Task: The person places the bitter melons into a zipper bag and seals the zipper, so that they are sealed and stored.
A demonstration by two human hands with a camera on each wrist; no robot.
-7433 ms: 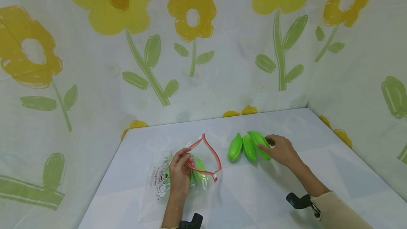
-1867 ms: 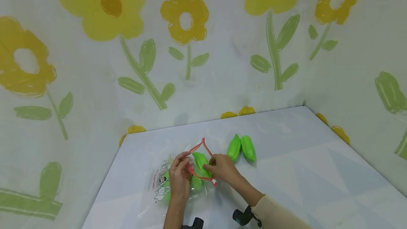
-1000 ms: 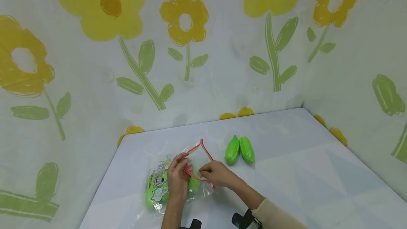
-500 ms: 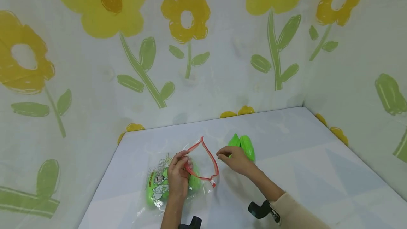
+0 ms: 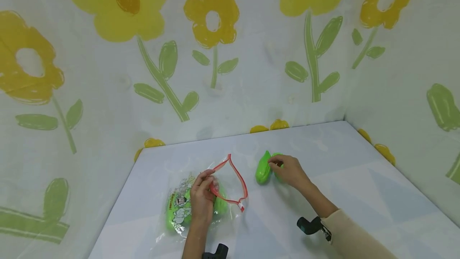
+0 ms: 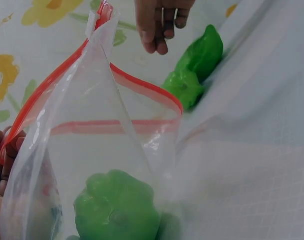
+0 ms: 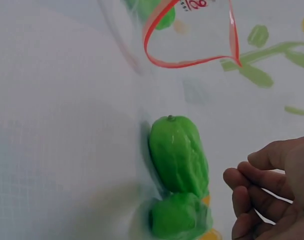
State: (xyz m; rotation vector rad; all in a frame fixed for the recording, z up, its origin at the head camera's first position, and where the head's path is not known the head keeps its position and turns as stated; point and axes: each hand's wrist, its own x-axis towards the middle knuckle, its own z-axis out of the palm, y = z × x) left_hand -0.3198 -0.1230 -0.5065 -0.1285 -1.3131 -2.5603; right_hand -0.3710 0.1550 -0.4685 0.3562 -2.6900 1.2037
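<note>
My left hand (image 5: 202, 201) pinches the red zip rim of a clear zip bag (image 5: 241, 177), whose mouth gapes towards the right. Inside the bag lie several glossy green ribbed vegetables (image 6: 117, 207), partly behind printed cartoon figures. Two more such vegetables lie side by side on the table: the left one (image 5: 263, 169) shows fully in the head view, while the other (image 7: 176, 150) is partly covered there by my right hand (image 5: 291, 171). That hand hovers over them with loosely bent fingers and nothing in its grasp. The right wrist view shows a gap between fingers and vegetables.
A white table (image 5: 359, 195) with a faint triangle pattern carries everything. Behind it and to both sides hangs a pale cloth (image 5: 251, 91) printed with yellow flowers. Black wrist cameras (image 5: 310, 226) sit on both forearms.
A third loose vegetable was carried by my right hand into the bag and released. Since then, the right hand has withdrawn rightwards to above the remaining pair. My left hand keeps holding the rim.
</note>
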